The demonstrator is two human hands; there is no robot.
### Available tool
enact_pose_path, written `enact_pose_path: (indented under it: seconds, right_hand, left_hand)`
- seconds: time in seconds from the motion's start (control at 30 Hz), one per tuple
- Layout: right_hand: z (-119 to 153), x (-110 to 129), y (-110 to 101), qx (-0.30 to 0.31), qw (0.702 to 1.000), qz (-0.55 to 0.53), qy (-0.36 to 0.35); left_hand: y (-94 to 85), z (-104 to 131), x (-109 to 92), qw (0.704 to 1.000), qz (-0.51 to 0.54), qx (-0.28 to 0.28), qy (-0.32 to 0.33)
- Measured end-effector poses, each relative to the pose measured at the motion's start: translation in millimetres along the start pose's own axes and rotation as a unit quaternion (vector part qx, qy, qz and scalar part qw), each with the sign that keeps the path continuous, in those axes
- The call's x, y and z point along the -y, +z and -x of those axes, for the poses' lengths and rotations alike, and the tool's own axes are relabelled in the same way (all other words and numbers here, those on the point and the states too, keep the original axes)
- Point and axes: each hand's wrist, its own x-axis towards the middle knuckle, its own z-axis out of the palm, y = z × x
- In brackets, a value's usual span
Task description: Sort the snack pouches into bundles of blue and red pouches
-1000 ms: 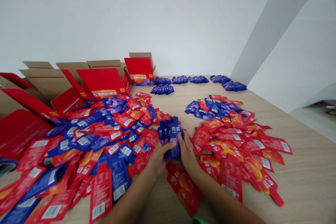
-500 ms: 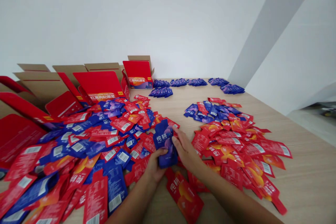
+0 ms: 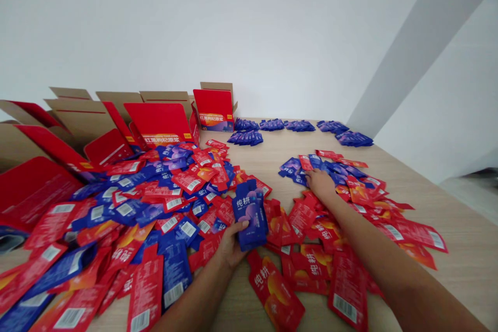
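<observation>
A small stack of blue spouted pouches (image 3: pixel 250 215) is gripped upright in my left hand (image 3: pixel 232 245), the thumb lying across the front one. Over on the right, my right hand (image 3: pixel 322 185) reaches into the far part of a mixed pile. Its fingers are bent and drawn together at the edge of a blue pouch (image 3: pixel 299 178) there; the fingertips are partly hidden. Red pouches (image 3: pixel 301 218) lie in front of that hand. Just below my left hand, a single red pouch (image 3: pixel 275 290) rests face up on the table.
A large heap of red and blue pouches (image 3: pixel 171 202) covers the left side. Open red cartons (image 3: pixel 157 119) stand behind it, with another carton (image 3: pixel 213 104) near the wall. Fanned groups of blue pouches (image 3: pixel 299 125) line the back of the wooden table (image 3: pixel 272 153).
My right hand has left the pouches in my left hand and moved right and away to the blue pouches in the right pile. My left hand still holds its stack. The view has shifted slightly.
</observation>
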Motion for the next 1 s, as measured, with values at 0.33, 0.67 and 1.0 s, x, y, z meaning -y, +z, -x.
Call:
enact_pose_path:
  seconds: [0.33, 0.67, 1.0]
  right_hand:
    - [32, 23, -50, -0.241, 0.942, -0.233, -0.005]
    - [140, 122, -56, -0.16, 0.901, -0.237, -0.326]
    - [153, 128, -28, -0.106, 0.891, -0.172, -0.408]
  left_hand:
    - [12.8, 2, 2, 0.994, -0.032, -0.109, -0.005]
    - [24.8, 6, 6, 0.992, -0.026, -0.116, 0.052]
    - [21.1, 7, 0, 0.996, 0.01, -0.092, 0.013]
